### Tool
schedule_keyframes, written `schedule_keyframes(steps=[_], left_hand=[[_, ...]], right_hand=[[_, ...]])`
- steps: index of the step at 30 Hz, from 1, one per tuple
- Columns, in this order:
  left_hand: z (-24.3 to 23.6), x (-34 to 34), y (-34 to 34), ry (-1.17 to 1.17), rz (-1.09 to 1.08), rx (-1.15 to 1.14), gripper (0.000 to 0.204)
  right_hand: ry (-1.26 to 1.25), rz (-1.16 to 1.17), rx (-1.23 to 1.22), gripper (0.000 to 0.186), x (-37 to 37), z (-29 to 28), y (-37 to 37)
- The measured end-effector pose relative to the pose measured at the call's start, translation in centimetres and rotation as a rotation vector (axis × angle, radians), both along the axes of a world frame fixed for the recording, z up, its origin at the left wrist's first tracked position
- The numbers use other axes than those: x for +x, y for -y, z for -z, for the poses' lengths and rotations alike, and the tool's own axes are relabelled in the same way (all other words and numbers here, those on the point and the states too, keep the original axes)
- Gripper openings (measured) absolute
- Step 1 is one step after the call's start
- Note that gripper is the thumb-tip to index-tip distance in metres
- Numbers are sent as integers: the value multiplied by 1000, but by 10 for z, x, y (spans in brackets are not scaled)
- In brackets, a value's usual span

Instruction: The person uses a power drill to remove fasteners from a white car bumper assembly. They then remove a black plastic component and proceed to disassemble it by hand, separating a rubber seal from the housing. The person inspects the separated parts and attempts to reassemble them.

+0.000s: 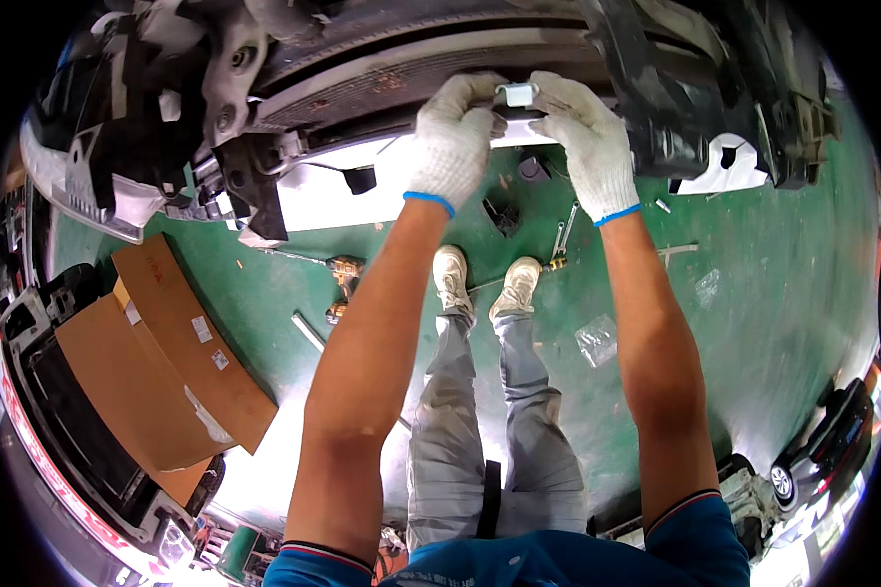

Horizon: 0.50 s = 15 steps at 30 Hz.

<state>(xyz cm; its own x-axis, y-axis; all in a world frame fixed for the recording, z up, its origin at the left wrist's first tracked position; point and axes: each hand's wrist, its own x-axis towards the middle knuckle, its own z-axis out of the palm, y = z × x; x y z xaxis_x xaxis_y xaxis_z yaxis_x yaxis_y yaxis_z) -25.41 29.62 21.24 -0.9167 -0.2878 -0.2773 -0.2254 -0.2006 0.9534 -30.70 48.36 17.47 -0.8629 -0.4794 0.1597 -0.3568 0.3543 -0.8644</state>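
Note:
My left hand (453,142) and my right hand (587,137), both in white knit gloves with blue cuffs, reach up to the front of a car with its bumper off. Between them is a small pale metal bracket (517,94), bent at its edges. Curled left fingers close on its left end, and the right fingers pinch its right end. Right behind the bracket runs the car's dark finned radiator (392,78). What the bracket's far side touches is hidden.
On the green floor (646,293) lie a cordless drill (344,279), wrenches (562,235), a black plastic piece (501,216) and a clear plastic bag (597,340). Flattened cardboard (137,362) lies left. Black plastic trim (666,108) hangs right of my hands.

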Motion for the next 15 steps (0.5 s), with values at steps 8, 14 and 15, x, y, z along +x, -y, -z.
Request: schedule_keyframes(steps=[8, 14, 15], left_hand=[[-7, 3, 11, 11, 144, -128, 46], [-13, 2, 4, 62, 251, -606, 47], [-3, 3, 12, 61, 257, -652, 43]], right_hand=[[593, 520, -492, 21, 40, -34, -51], [511, 700, -478, 19, 24, -38, -93], [445, 691, -451, 19, 16, -34, -96]])
